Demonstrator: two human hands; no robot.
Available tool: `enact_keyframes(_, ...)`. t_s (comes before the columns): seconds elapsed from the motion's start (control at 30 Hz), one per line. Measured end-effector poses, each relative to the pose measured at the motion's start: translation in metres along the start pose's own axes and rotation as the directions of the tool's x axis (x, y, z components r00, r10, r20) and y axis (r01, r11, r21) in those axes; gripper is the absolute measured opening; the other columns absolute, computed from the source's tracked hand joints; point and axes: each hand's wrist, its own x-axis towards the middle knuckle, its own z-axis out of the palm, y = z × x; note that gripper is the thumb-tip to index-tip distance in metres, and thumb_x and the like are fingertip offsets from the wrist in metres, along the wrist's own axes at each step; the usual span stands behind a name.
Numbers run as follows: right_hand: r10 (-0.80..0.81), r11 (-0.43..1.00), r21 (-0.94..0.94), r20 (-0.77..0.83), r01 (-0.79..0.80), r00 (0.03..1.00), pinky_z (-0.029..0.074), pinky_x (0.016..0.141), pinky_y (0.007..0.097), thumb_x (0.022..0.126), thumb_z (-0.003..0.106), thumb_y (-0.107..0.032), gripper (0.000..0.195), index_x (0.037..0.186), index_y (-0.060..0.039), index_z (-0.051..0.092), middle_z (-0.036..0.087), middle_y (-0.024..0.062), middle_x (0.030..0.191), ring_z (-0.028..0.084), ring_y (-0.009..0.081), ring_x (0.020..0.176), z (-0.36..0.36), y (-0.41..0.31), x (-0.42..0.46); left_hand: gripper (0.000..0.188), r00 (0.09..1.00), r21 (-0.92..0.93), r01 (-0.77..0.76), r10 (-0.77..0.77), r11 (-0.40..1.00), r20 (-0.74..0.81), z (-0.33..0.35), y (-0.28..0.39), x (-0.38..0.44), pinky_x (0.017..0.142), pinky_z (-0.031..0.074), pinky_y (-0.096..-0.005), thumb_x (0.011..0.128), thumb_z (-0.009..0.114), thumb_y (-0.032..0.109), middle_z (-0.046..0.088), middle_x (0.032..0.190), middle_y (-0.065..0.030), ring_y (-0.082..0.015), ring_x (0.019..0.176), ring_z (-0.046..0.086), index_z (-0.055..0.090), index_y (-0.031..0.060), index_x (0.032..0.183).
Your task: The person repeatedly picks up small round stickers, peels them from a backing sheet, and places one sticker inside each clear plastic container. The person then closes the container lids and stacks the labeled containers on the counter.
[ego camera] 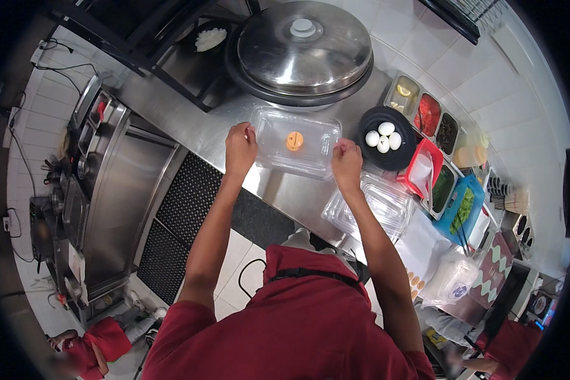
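A clear plastic food container (pixel 275 159) lies on the steel counter before me, with a round orange sticker (pixel 294 141) near its middle. My left hand (pixel 241 148) pinches its left edge between thumb and curled fingers. At the right edge, my right hand (pixel 346 161) grips in the same way. Beside my right forearm sits a stack of more clear containers (pixel 384 204). A black bowl (pixel 368 126) with several white, peeled-looking eggs (pixel 383 141) stands just right of my right hand.
A large pot with a domed steel lid (pixel 304 57) stands behind the container. Steel ingredient pans (pixel 427 114), a red bin (pixel 420 168) and a blue tray of greens (pixel 460 209) line the right. A bagged pack (pixel 451 280) lies nearer. People in red are at lower left (pixel 95 349) and lower right (pixel 513 349).
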Motion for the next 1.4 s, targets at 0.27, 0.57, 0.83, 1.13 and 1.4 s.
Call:
enact_keyframes(0.27,0.081,0.996,-0.050,0.024,-0.079,0.996,0.043,0.098,0.0472,0.097,0.053,-0.013,0.035,0.124,0.0096,0.052,0.053,0.0299,0.123,0.053,0.0437,0.112,0.017,0.010,-0.009,0.021,0.992,0.119,0.061,-0.074,0.991,0.105,0.018,-0.011,-0.002,0.081,0.051,-0.0492,0.094,0.057,0.010,0.064,0.097,-0.0255,-0.0425,0.091,0.063,0.066,-0.0052,0.106)
enact_keyframes(0.57,0.172,0.973,0.159,-0.012,-0.168,0.985,0.040,0.103,0.0475,0.103,0.041,-0.015,0.040,0.137,0.0073,0.046,0.057,0.0318,0.125,0.052,0.0465,0.120,0.022,0.015,-0.014,0.024,0.979,-0.048,0.109,-0.099,0.993,0.177,0.019,-0.004,0.006,0.082,0.052,-0.0462,0.094,0.056,0.008,0.064,0.101,-0.0287,-0.0425,0.092,0.065,0.066,-0.0065,0.111)
enact_keyframes(0.83,0.198,0.961,0.190,0.019,-0.198,0.980,0.040,0.106,0.0458,0.105,0.039,-0.023,0.046,0.139,0.0074,0.045,0.054,0.0333,0.132,0.052,0.0463,0.124,0.019,0.005,-0.012,0.028,0.986,0.010,0.107,-0.107,0.994,0.127,0.019,-0.011,0.004,0.079,0.053,-0.0451,0.097,0.056,0.014,0.065,0.101,-0.0273,-0.0389,0.087,0.067,0.066,-0.0063,0.113)
enact_keyframes(1.13,0.142,0.979,0.148,0.004,-0.141,0.990,0.037,0.110,0.0454,0.106,0.042,-0.031,0.052,0.140,0.0079,0.043,0.048,0.0334,0.139,0.047,0.0456,0.130,-0.011,-0.010,-0.039,0.029,0.999,0.027,0.039,-0.039,0.999,-0.028,-0.001,-0.011,-0.017,0.076,0.052,-0.0415,0.099,0.055,0.018,0.062,0.111,-0.0223,-0.0305,0.091,0.063,0.065,-0.0039,0.115)
enact_keyframes(1.4,-0.081,0.990,0.130,0.153,0.062,0.985,0.046,0.101,0.0384,0.100,0.052,-0.007,0.025,0.123,-0.0018,0.060,0.062,0.0185,0.122,0.060,0.0342,0.117,-0.124,0.027,-0.162,0.018,0.989,-0.068,-0.149,0.148,0.987,-0.020,-0.008,0.042,-0.106,0.070,0.050,-0.0333,0.097,0.053,0.001,0.061,0.110,-0.0158,-0.0262,0.094,0.061,0.065,-0.0014,0.110)
